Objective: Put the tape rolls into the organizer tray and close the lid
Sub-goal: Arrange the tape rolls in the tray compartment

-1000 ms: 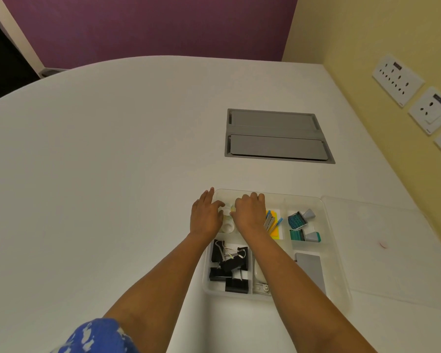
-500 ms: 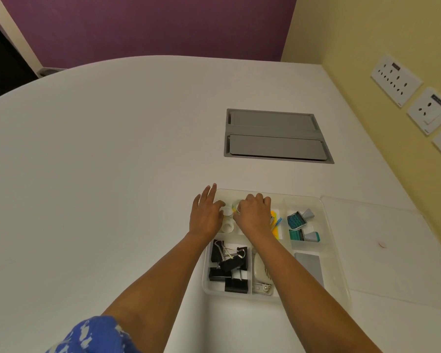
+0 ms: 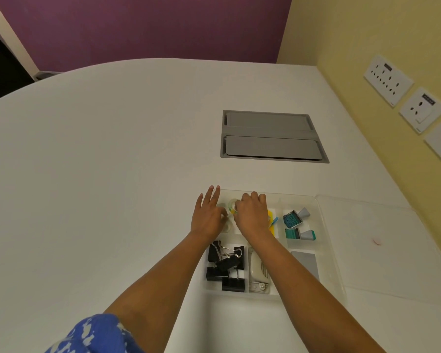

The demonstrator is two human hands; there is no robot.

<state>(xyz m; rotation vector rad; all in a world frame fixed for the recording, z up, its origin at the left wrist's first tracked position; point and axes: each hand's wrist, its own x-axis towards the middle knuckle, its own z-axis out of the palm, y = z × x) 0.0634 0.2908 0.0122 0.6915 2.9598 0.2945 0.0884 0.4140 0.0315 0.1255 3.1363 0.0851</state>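
Note:
A clear organizer tray (image 3: 327, 250) lies on the white table with its clear lid (image 3: 392, 250) flat beside it on the right. Both hands are over the tray's far-left compartment. Clear tape rolls sit there: one roll (image 3: 231, 204) stands between the hands, another (image 3: 228, 226) lies lower down, half hidden. My right hand (image 3: 252, 216) is curled, thumb and fingers on the standing roll. My left hand (image 3: 208, 216) has its fingers spread and raised, thumb side touching a roll (image 3: 220, 207) at the tray's left wall.
Other compartments hold black binder clips (image 3: 225, 266), a stapler (image 3: 259, 273), yellow sticky notes (image 3: 271, 220), teal stamps (image 3: 297, 225) and a grey pad (image 3: 306, 263). A grey cable hatch (image 3: 273, 136) is set into the table beyond. Wall sockets (image 3: 405, 98) are on the right.
Both hands have edged slightly farther over the far-left compartment. The left hand's fingers have straightened and spread; the right hand stays curled on the roll.

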